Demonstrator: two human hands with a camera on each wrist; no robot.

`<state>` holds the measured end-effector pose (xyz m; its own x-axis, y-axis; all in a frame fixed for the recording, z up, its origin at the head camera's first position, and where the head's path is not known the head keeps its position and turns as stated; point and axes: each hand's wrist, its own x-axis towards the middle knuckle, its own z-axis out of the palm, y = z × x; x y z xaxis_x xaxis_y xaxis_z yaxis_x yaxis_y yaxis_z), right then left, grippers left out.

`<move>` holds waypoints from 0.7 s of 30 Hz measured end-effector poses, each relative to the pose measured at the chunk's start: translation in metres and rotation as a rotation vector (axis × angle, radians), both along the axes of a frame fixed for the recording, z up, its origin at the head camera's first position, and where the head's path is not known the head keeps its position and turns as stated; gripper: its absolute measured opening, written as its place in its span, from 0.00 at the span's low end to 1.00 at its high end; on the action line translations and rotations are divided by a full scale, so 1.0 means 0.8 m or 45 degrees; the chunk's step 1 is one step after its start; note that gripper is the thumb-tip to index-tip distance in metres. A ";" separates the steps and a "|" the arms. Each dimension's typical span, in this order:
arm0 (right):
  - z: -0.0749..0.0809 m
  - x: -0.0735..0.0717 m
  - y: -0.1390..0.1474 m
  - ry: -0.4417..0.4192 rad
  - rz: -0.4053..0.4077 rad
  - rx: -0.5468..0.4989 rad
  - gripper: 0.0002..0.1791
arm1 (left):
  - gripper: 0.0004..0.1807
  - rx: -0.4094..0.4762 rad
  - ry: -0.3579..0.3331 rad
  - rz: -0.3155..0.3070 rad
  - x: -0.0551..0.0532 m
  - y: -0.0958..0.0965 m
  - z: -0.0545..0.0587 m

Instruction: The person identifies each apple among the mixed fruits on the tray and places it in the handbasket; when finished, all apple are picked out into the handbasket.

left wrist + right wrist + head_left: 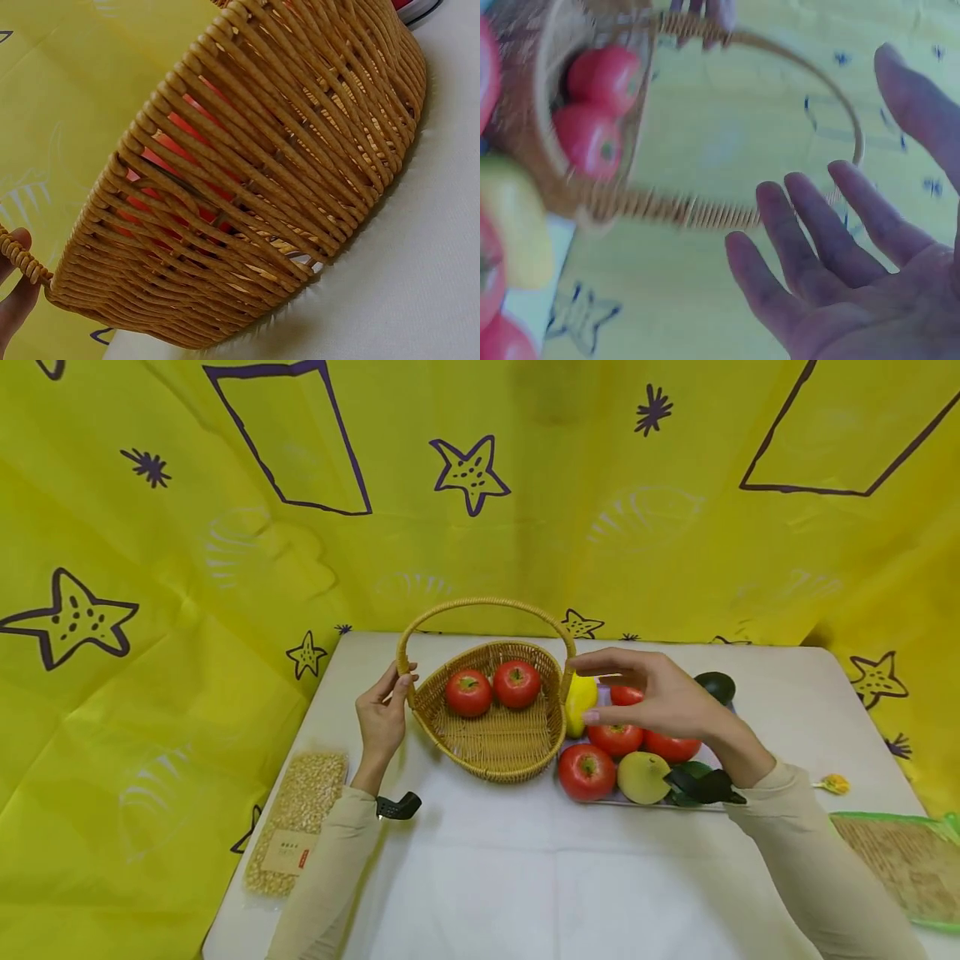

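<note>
A wicker basket (495,760) stands on the table with two red apples, the left apple (468,693) and the right apple (517,684), inside. My left hand (381,718) grips the left base of its arched handle (483,602); in the left wrist view the fingers (16,259) pinch the wrapped handle. My right hand (660,693) is beside the handle's right base, above the fruit, thumb and fingers spread. In the right wrist view the straight fingers (810,240) overlap the blurred handle; whether they touch it I cannot tell.
Right of the basket, a tray (600,801) bears several red apples, a long yellow fruit (581,703), a pale round fruit (642,778) and a dark green fruit (716,687). A bag of kernels (311,785) lies left. A green-edged package (900,868) lies at right.
</note>
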<state>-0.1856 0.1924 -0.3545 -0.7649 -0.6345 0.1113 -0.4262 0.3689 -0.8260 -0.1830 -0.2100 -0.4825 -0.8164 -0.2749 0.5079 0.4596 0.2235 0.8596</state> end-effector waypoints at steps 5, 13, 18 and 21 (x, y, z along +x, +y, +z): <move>-0.025 -0.002 0.050 0.013 -0.143 0.017 0.37 | 0.18 0.008 0.010 0.001 0.000 -0.001 0.000; -0.078 0.000 0.109 -0.056 -0.274 0.043 0.39 | 0.18 0.024 0.024 -0.005 0.000 0.000 0.000; -0.099 0.004 0.133 -0.087 -0.328 0.135 0.40 | 0.18 0.025 0.013 -0.005 0.001 0.000 0.000; -0.110 0.006 0.143 -0.088 -0.366 0.185 0.42 | 0.18 0.024 0.013 -0.013 0.001 0.001 0.001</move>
